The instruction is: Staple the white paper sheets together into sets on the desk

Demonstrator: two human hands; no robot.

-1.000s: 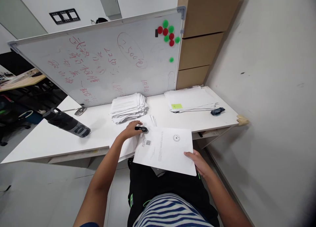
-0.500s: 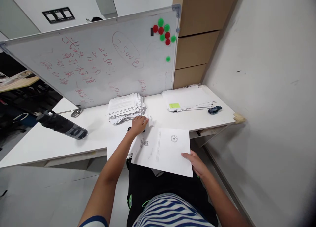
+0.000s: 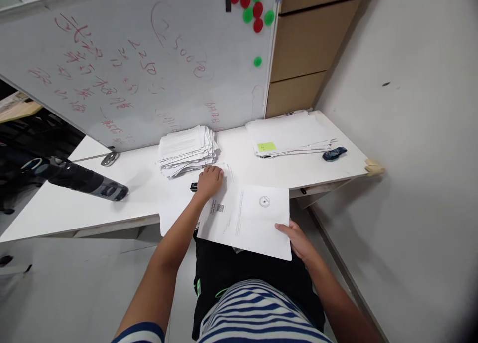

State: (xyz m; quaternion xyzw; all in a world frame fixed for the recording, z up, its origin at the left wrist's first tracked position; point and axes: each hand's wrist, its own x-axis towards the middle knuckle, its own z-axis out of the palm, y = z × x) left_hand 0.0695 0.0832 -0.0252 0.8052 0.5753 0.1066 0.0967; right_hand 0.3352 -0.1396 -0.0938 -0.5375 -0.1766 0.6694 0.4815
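Note:
My right hand (image 3: 298,238) pinches the right edge of a printed white paper (image 3: 257,223), thumb on top and fingers below. The paper bears a round star stamp and a QR code, and it extends past the desk's front edge over my lap. My left hand (image 3: 210,181) curls over a black stapler-like tool (image 3: 193,186) at the paper's far left corner. Only the tool's left end shows; the hand hides the rest. Beyond the left hand lies a thick, uneven stack of papers (image 3: 188,150).
On the white desk (image 3: 145,183) are a second paper pile (image 3: 287,134) with a yellow-green note, a dark blue item (image 3: 334,154), a computer mouse (image 3: 109,159) and a dark bottle (image 3: 91,178). A whiteboard (image 3: 149,84) and cardboard boxes (image 3: 313,39) stand behind; a wall rises at right.
The camera view has tipped downward, so the whiteboard and desk sit higher in the picture. Both hands keep nearly the same places on the paper and the black tool.

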